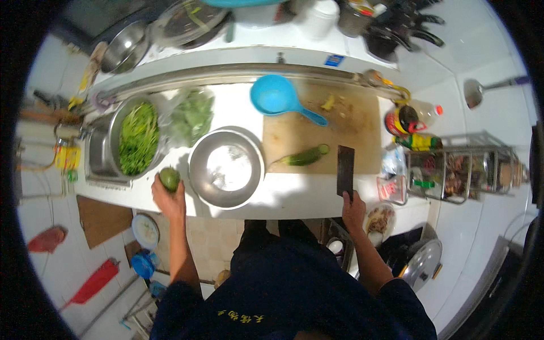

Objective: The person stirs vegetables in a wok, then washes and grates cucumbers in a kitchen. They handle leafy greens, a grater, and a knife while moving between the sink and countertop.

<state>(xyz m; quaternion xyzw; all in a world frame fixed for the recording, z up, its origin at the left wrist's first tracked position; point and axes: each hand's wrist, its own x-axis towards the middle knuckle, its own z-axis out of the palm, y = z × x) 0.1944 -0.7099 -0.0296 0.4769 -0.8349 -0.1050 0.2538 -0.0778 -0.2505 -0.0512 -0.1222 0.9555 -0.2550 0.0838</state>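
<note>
My left hand (168, 199) is closed round a rounded green vegetable (169, 178), beside the steel bowl (199, 175) and just below the basin of greens. I cannot tell the vegetable's exact kind. In my right hand (353, 209) is the handle of a cleaver (345, 169), its dark rectangular blade pointing away from me over the right part of the cutting board (362, 127). Left of the blade, a green cucumber-like vegetable (307, 156) lies on the board, one tapered end toward the bowl. A blue scoop (274, 95) rests partly across the board's far left corner.
Leafy greens (138, 139) fill a metal basin at the sink (101, 153). A plastic bag of greens (191, 116) lies beside it. Bottles (422, 113) and a wire rack (453, 170) stand at the right, with a lidded pan (422, 263) nearer me. Bowls and pots line the back ledge.
</note>
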